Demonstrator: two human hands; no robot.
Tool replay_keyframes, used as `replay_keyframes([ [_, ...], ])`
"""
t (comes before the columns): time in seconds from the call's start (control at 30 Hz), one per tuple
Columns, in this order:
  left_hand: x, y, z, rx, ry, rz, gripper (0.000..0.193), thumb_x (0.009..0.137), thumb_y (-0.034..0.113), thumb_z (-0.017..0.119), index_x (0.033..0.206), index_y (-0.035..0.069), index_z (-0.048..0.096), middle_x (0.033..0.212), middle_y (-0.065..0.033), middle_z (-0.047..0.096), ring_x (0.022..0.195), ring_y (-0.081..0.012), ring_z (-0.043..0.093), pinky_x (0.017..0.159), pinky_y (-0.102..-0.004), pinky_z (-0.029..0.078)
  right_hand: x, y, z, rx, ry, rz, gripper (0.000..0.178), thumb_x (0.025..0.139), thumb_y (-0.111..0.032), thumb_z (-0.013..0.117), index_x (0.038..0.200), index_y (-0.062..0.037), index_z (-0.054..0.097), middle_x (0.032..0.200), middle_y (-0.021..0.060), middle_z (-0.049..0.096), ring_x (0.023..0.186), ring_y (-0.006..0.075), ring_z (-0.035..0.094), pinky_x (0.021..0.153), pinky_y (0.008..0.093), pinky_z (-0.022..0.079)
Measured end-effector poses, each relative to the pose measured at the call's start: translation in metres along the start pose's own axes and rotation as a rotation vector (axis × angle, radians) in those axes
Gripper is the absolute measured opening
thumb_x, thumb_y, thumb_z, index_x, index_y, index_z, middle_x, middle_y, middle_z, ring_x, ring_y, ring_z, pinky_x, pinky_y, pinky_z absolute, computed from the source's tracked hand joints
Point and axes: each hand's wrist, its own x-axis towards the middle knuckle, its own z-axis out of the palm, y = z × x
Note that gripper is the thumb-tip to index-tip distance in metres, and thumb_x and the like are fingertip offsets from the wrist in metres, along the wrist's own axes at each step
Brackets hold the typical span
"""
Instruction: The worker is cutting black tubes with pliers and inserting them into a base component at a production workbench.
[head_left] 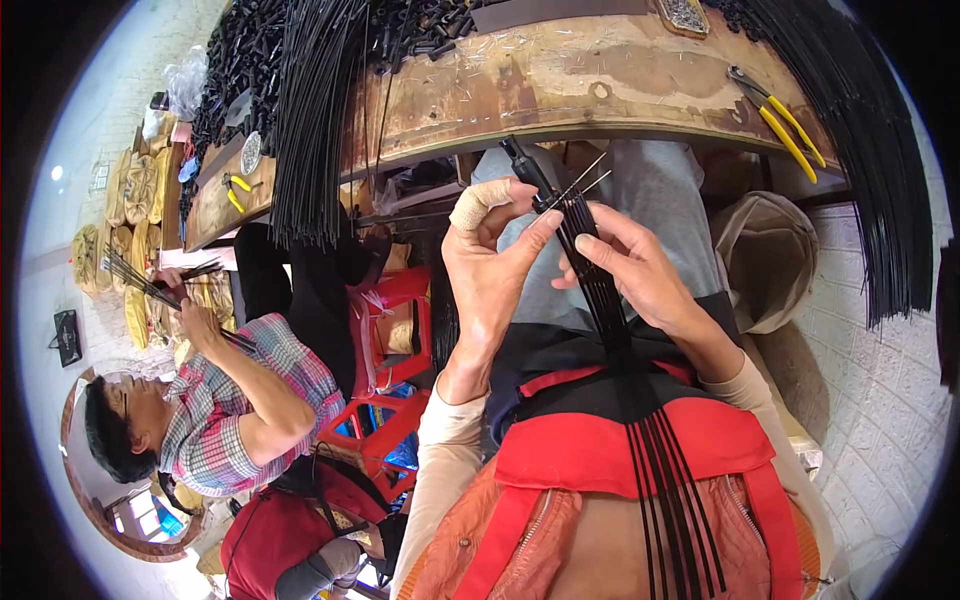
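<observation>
A bundle of thin black rods, much like umbrella ribs, runs from my hands down over my lap and red apron. My left hand, with tan tape around a finger, is closed at the bundle's upper end, thumb and finger pinched by a black tube. That tube slants up to the left above the rods. Two thin rods stick out crosswise to the upper right there. My right hand grips the bundle from the right, thumb across the rods. Just what the left fingertips pinch is partly hidden.
A wooden bench crosses ahead, with yellow-handled pliers at its right. Long black rods hang off it at left and right. A co-worker at left holds rods, near red stools. A fabric bag stands right.
</observation>
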Motion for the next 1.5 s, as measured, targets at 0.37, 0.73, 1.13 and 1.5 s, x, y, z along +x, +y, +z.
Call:
replay_keyframes([
  [0.37,0.011,0.004,-0.009,-0.35,-0.15,-0.167,0.049,0.076,-0.011,0.071,0.118,0.005,0.052,0.109,-0.0146,0.064,0.103,-0.0267,0.065,0.089,-0.0362,0.052,-0.005,-0.003,-0.002,-0.005,-0.051,-0.023,0.036,0.099,-0.014,0.049,0.132,0.0008,0.046,0.093,0.0059,0.058,0.084,0.0141,0.06,0.084,0.0403,0.055],
  [0.73,0.015,-0.009,-0.017,-0.49,-0.356,-0.322,0.052,0.076,0.004,0.076,0.123,0.005,0.053,0.112,-0.013,0.065,0.103,-0.0208,0.063,0.094,-0.0341,0.047,-0.004,-0.001,-0.012,0.093,-0.197,0.035,0.031,0.099,-0.015,0.05,0.125,0.0,0.047,0.093,0.0086,0.06,0.085,0.0169,0.061,0.084,0.0432,0.056],
  [1.13,-0.014,0.03,-0.001,-0.293,-0.171,-0.058,0.033,0.081,-0.006,0.067,0.111,0.002,0.058,0.099,-0.0061,0.062,0.086,-0.0151,0.061,0.062,-0.0297,0.055,-0.013,-0.007,0.017,-0.332,0.01,-0.362,0.03,0.097,-0.007,0.05,0.125,0.0026,0.048,0.105,0.0098,0.06,0.092,0.019,0.063,0.088,0.0307,0.047],
  [1.5,0.012,0.021,-0.009,-0.369,-0.347,-0.17,0.034,0.087,0.002,0.065,0.12,0.0,0.055,0.106,-0.0081,0.063,0.092,-0.0157,0.059,0.073,-0.0304,0.051,0.01,-0.012,0.002,0.01,-0.181,-0.245,0.02,0.095,-0.012,0.056,0.109,0.0014,0.05,0.098,0.0104,0.062,0.091,0.0183,0.064,0.085,0.0341,0.054],
])
